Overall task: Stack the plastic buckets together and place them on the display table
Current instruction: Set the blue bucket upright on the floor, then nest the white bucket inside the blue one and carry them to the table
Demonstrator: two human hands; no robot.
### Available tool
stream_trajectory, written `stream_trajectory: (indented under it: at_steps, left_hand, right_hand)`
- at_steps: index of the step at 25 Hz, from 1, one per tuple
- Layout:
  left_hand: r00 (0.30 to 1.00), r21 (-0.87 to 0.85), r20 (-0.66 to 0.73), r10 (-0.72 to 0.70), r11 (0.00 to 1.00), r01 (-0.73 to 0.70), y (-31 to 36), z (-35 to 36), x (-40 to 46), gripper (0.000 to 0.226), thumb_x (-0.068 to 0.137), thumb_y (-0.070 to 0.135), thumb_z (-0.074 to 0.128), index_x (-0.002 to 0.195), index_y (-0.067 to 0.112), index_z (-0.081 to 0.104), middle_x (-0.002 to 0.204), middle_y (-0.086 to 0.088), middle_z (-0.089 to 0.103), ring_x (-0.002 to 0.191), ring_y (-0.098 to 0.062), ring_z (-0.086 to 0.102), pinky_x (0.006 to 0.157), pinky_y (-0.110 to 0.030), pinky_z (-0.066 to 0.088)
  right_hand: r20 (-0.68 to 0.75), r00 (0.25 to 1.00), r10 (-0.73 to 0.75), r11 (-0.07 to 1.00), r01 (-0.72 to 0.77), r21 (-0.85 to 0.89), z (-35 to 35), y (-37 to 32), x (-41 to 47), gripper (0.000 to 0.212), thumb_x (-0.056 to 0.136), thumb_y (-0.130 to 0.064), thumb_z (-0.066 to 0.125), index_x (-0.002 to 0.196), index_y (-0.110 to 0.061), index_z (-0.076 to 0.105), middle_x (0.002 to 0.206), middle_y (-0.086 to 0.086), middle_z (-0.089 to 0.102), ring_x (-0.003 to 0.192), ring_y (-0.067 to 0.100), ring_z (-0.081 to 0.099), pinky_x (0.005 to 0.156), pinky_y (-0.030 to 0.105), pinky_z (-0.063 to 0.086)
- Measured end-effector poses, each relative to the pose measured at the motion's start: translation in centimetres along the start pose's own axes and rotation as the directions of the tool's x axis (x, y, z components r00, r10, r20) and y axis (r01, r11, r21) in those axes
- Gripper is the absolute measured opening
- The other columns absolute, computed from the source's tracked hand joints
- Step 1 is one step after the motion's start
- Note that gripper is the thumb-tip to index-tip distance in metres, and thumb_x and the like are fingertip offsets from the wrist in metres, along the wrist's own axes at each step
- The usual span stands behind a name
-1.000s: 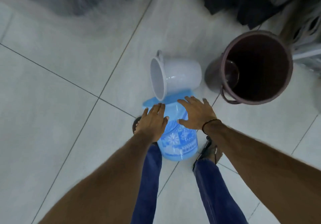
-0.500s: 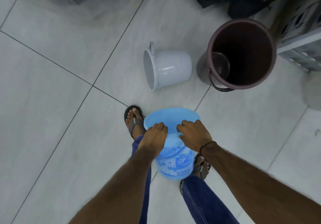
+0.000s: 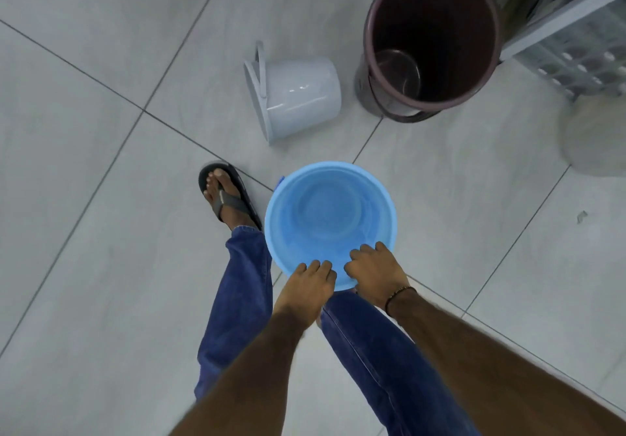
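The blue bucket [image 3: 330,219] stood upright with its mouth facing up, held just in front of the person's legs, its near rim under both hands. The left hand [image 3: 310,288] and the right hand [image 3: 374,271] sat side by side on that rim, fingers curled over the edge into the inside, each clenched on it. Farther off, a white bucket [image 3: 298,95] lay on its side on the tiled floor [image 3: 84,131], and just beside it a dark brown bucket [image 3: 430,36] stood upright, well apart from the hands.
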State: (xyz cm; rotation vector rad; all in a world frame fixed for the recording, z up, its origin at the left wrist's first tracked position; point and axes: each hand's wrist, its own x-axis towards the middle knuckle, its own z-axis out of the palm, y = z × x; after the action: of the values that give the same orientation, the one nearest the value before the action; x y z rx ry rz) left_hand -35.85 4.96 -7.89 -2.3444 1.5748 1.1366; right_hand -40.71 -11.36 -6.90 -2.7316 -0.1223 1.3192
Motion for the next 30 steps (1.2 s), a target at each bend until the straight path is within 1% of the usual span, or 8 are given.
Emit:
stream_trajectory:
  at_steps: [5, 8, 15, 18, 20, 23, 25, 30]
  left_hand:
    - [0.998, -0.111, -0.001, -0.066, 0.992, 0.065, 2.0, 1.4, 0.3, 0.026, 0.085, 0.008, 0.066, 0.109, 0.011, 0.056, 0.107, -0.007, 0.058, 0.097, -0.026, 0.054, 0.084, -0.039, 0.045]
    - [0.967, -0.402, -0.078, -0.243, 0.895, 0.193, 1.1, -2.1, 0.3, 0.018, 0.096, 0.019, 0.053, 0.112, 0.013, 0.057, 0.113, -0.006, 0.059, 0.102, -0.025, 0.053, 0.084, -0.039, 0.046]
    - [0.568, -0.921, 0.021, -0.823, 0.204, 0.331, -10.0, -12.0, 5.5, 0.036, 0.098, 0.023, 0.054, 0.129, 0.006, 0.052, 0.129, -0.013, 0.054, 0.119, -0.030, 0.052, 0.096, -0.041, 0.045]
    - [0.589, -0.948, 0.202, -0.783, -0.006, 0.317, -15.2, -11.6, 10.8, 0.056, 0.098, 0.025, 0.057, 0.144, 0.002, 0.037, 0.145, -0.017, 0.045, 0.133, -0.032, 0.044, 0.107, -0.039, 0.038]
    - [0.619, -0.949, 0.277, -0.734, -0.109, 0.296, -17.8, -10.2, 14.1, 0.045, 0.095, 0.024, 0.061, 0.133, 0.004, 0.047, 0.134, -0.017, 0.057, 0.122, -0.033, 0.053, 0.094, -0.036, 0.046]
    - [0.635, -0.956, 0.263, -0.726, -0.109, 0.272, -20.0, -8.6, 16.3, 0.010, 0.095, 0.018, 0.058, 0.095, 0.010, 0.052, 0.092, -0.010, 0.064, 0.092, -0.035, 0.063, 0.065, -0.030, 0.039]
    - [0.672, -0.951, 0.208, -0.711, 0.014, 0.310, -21.3, -8.6, 16.7, 0.013, 0.095, 0.014, 0.055, 0.084, 0.011, 0.048, 0.082, -0.014, 0.064, 0.082, -0.038, 0.063, 0.060, -0.037, 0.042]
    - [0.755, -0.845, -0.002, -0.656, 0.405, 0.350, -25.7, -12.8, 15.2, 0.011, 0.096, 0.014, 0.055, 0.102, 0.006, 0.060, 0.095, -0.019, 0.072, 0.088, -0.039, 0.065, 0.071, -0.043, 0.051]
  right_hand:
    - [0.064, 0.998, 0.017, 1.000, -0.015, -0.025, 1.6, 0.2, -1.8, 0.025, 0.091, -0.026, 0.067, 0.114, -0.022, 0.062, 0.107, 0.001, 0.063, 0.102, 0.023, 0.058, 0.088, 0.038, 0.041]
    - [0.016, 1.000, 0.022, 0.999, -0.021, -0.045, -2.9, 0.9, -2.1, 0.028, 0.088, -0.023, 0.063, 0.116, -0.021, 0.059, 0.106, 0.002, 0.064, 0.101, 0.025, 0.059, 0.086, 0.040, 0.041]
    - [-0.324, 0.942, -0.089, 0.981, 0.026, -0.194, -20.3, 2.5, 9.4, 0.050, 0.085, -0.009, 0.060, 0.134, -0.016, 0.050, 0.125, 0.006, 0.061, 0.119, 0.028, 0.053, 0.104, 0.044, 0.037]
    - [-0.297, 0.927, -0.230, 0.915, 0.102, -0.391, -23.8, 2.4, 18.1, 0.066, 0.094, -0.022, 0.063, 0.151, -0.010, 0.033, 0.153, 0.015, 0.038, 0.143, 0.033, 0.031, 0.117, 0.056, 0.021]
    - [-0.161, 0.936, -0.314, 0.812, 0.176, -0.557, -24.8, 2.5, 23.7, 0.063, 0.100, -0.031, 0.055, 0.153, -0.011, 0.027, 0.161, 0.016, 0.022, 0.148, 0.033, 0.018, 0.118, 0.061, 0.015]
    - [0.009, 0.935, -0.355, 0.664, 0.259, -0.701, -25.7, 2.8, 29.0, 0.040, 0.104, -0.021, 0.047, 0.143, -0.017, 0.045, 0.157, 0.014, 0.032, 0.144, 0.034, 0.030, 0.117, 0.061, 0.018]
    - [0.052, 0.935, -0.351, 0.672, 0.290, -0.682, -26.9, 2.7, 31.0, 0.030, 0.101, -0.014, 0.049, 0.129, -0.020, 0.059, 0.138, 0.007, 0.055, 0.129, 0.030, 0.048, 0.115, 0.058, 0.024]
    - [0.072, 0.938, -0.340, 0.689, 0.300, -0.660, -31.5, 3.3, 32.2, 0.029, 0.099, -0.009, 0.051, 0.120, -0.024, 0.065, 0.122, 0.002, 0.063, 0.119, 0.027, 0.052, 0.113, 0.056, 0.026]
